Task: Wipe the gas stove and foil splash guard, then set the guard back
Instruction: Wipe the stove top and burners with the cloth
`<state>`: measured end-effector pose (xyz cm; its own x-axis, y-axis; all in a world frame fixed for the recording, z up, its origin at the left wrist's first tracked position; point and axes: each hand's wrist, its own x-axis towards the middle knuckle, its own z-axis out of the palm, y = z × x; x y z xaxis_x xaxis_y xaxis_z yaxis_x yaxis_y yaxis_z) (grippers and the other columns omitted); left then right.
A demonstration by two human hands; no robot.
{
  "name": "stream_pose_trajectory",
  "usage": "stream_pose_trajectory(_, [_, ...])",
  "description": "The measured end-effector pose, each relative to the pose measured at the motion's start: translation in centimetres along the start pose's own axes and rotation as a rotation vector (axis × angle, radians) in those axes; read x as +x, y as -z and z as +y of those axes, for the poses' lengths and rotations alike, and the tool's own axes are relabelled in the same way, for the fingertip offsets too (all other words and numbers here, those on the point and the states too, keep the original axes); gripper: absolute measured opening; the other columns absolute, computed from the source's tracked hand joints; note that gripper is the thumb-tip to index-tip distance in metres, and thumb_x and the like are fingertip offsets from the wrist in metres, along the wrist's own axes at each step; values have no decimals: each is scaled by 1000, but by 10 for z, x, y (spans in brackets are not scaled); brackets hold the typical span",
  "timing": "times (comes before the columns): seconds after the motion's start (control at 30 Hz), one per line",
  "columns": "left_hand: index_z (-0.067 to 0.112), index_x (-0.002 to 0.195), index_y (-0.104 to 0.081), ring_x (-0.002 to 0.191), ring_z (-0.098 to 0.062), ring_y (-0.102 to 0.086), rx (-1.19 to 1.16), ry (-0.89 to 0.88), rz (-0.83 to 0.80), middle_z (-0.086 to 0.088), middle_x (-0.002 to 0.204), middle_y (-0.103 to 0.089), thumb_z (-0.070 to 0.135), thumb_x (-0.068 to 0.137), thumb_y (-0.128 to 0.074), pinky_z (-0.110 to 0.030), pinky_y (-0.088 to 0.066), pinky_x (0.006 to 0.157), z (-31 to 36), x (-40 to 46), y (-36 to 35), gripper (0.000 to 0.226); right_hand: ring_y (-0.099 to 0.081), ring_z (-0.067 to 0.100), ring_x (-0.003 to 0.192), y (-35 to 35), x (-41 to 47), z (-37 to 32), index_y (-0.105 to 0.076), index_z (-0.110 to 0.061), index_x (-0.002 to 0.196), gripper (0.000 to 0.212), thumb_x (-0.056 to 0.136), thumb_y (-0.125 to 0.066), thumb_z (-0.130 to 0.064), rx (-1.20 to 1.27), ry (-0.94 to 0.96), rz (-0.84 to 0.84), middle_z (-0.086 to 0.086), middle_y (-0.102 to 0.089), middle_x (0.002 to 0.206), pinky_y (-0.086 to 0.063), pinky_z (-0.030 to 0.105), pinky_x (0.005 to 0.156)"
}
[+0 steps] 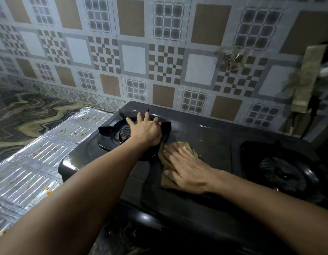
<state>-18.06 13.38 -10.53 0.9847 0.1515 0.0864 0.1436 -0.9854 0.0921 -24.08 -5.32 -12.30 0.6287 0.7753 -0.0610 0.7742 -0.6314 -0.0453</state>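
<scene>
A black two-burner gas stove (211, 144) stands on the counter against the tiled wall. My left hand (145, 128) lies flat over the left burner's pan support (108, 130), fingers spread. My right hand (185, 167) presses a brown cloth (181, 145) flat on the stove top between the two burners, fingers straight. The foil splash guard (40, 159) lies flat on the counter left of the stove, its silver ribbed panels spotted with orange stains.
The right burner (280, 172) sits at the stove's right end. A marbled counter (21, 115) runs to the left behind the foil. A patterned tiled wall (159, 52) stands close behind the stove. Dark cables and a taped fitting (304, 80) hang at the far right.
</scene>
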Motion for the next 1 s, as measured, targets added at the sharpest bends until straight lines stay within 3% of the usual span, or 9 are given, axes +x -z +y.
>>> stream_pose_trajectory(0.1, [18,152,-21,147,-38,-5,-1,5,19,-12,161,-11,43,100,-18,-71,-3,109,-2,-6,8,57,-7,28,147,10,19,5,-21,-1,148,69,98,-26,-48,20,-191,-15,14,-14,159,-3,41,119])
stream_pose_trajectory(0.2, [16,152,-19,148,-36,-7,-13,-35,55,-11,161,-13,46,100,-17,-70,-3,110,-20,-18,17,60,-2,28,149,16,33,3,-11,-4,152,70,100,-25,-48,24,-336,-38,11,-6,162,-2,44,119])
stream_pose_trajectory(0.33, [14,147,-29,147,-32,-16,-30,-42,174,-12,158,-23,46,100,-21,-67,-10,112,-79,-31,28,58,3,23,149,6,15,-20,-11,-10,153,65,101,-28,-45,62,-284,-22,6,-4,163,3,40,120])
stream_pose_trajectory(0.5, [8,129,-48,129,-35,-43,-102,105,280,-16,139,-47,39,97,-32,-57,-30,105,-157,-53,32,47,6,16,149,-1,-8,-56,-12,-17,155,63,101,-32,-43,127,-229,14,0,-4,163,7,32,118])
stream_pose_trajectory(0.6, [1,117,-58,117,-41,-52,-233,257,190,-26,125,-57,39,97,-34,-47,-41,96,-188,-73,29,49,9,10,148,-7,-13,-90,-12,-19,154,63,100,-27,-47,140,-164,17,-5,-2,162,14,25,115])
stream_pose_trajectory(0.7, [-5,99,-63,103,-43,-58,-476,352,13,-32,114,-61,39,92,-25,-44,-47,89,-212,-90,24,58,11,11,148,-15,-7,-112,-7,-19,154,79,87,-7,-59,79,-143,37,-4,1,163,11,29,118])
stream_pose_trajectory(0.8, [0,87,-54,88,-42,-61,-820,400,-96,-27,95,-58,28,93,-27,-49,-52,77,-219,-107,24,39,9,15,149,-15,6,-130,-5,-19,154,73,93,-14,-55,16,-135,26,-2,1,163,7,33,120])
stream_pose_trajectory(0.9, [2,105,-49,77,-35,-61,-1098,479,-211,-23,89,-59,32,94,-25,-43,-46,75,-231,-115,26,40,4,19,149,-15,37,-157,-6,-15,154,69,98,-26,-50,-4,-131,26,1,-2,163,2,37,121])
stream_pose_trajectory(1.0, [0,128,-41,84,-32,-60,-1278,504,-328,-27,109,-62,41,97,-19,-41,-43,79,-245,-124,25,55,2,23,150,-12,71,-177,-5,-11,154,70,100,-31,-47,-24,-121,24,6,-2,163,1,36,121])
